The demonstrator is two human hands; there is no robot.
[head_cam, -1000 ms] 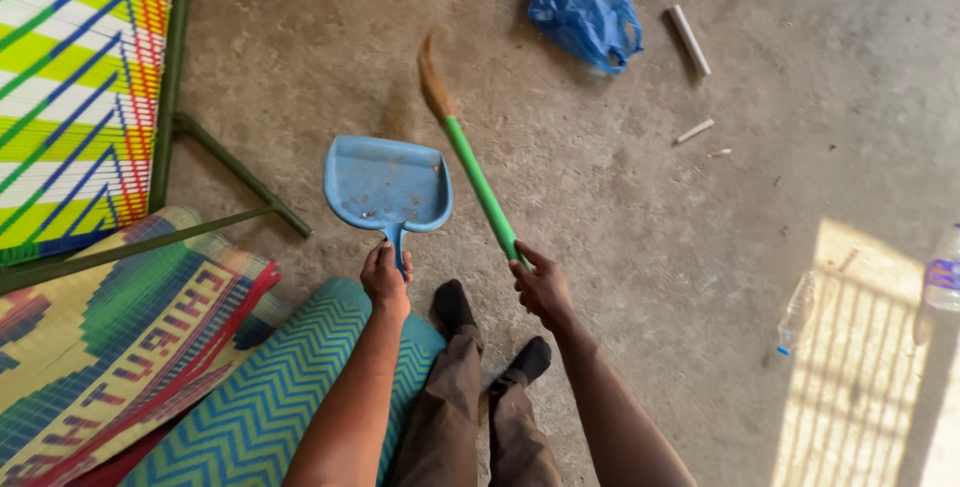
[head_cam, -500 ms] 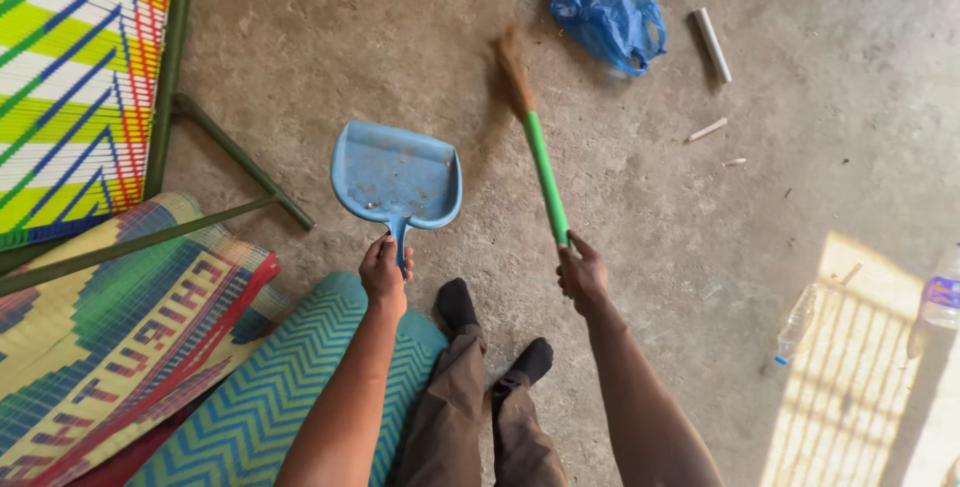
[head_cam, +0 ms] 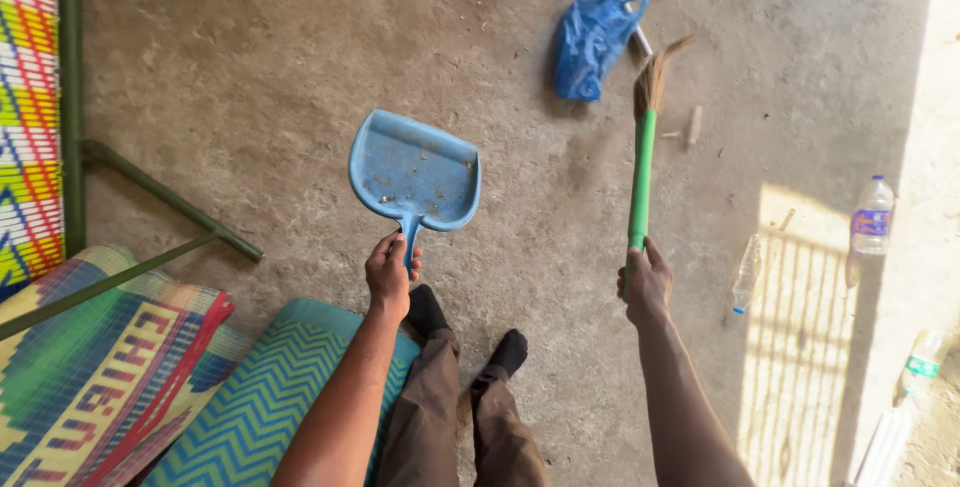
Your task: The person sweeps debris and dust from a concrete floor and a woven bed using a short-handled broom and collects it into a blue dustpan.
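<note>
Gripping dustpan (head_cam: 415, 172) handle, fingers (head_cam: 388, 269) wrapped.

A home's rough yard or porch: bare concrete floor (head_cam: 300, 67) with sun falling across it, woven plastic mats (head_cam: 270, 397), a strung cot frame (head_cam: 70, 97), and littered plastic bottles (head_cam: 872, 217).

Dustpan (head_cam: 415, 172) matt blue plastic; broom (head_cam: 642, 147) straw bristles, green handle; floor (head_cam: 250, 67) rough concrete.

Beyond your right fingers (head_cam: 652, 259), the concrete floor (head_cam: 250, 67) bears a blue bag (head_cam: 590, 42); plastic bottles (head_cam: 872, 215) lie to their right.
</note>
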